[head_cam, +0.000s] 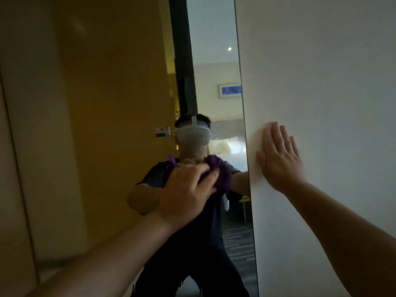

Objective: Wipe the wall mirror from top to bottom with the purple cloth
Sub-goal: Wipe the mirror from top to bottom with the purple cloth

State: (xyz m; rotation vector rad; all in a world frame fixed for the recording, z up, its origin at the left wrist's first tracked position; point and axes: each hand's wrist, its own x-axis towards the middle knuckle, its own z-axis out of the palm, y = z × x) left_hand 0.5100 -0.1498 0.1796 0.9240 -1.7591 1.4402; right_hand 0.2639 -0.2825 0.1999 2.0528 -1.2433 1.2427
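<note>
Purple cloth [220, 174] sits bunched under my left hand [184, 194], pressed against the wall mirror [216, 61] about halfway down the glass. My fingers curl over the cloth in a closed grip, so most of it is hidden; only folds show at the right of my knuckles and a scrap at the upper left. Motion blur smears the hand, and I cannot tell how much cloth touches the glass. My right hand [278, 157] lies flat and open on the white wall [321, 82], just beside the mirror's right edge. A dark frame strip [182, 50] bounds the mirror on the left, next to a yellow panel [96, 103]. Mirror top and bottom are cut off, with glass showing above and below the cloth.
</note>
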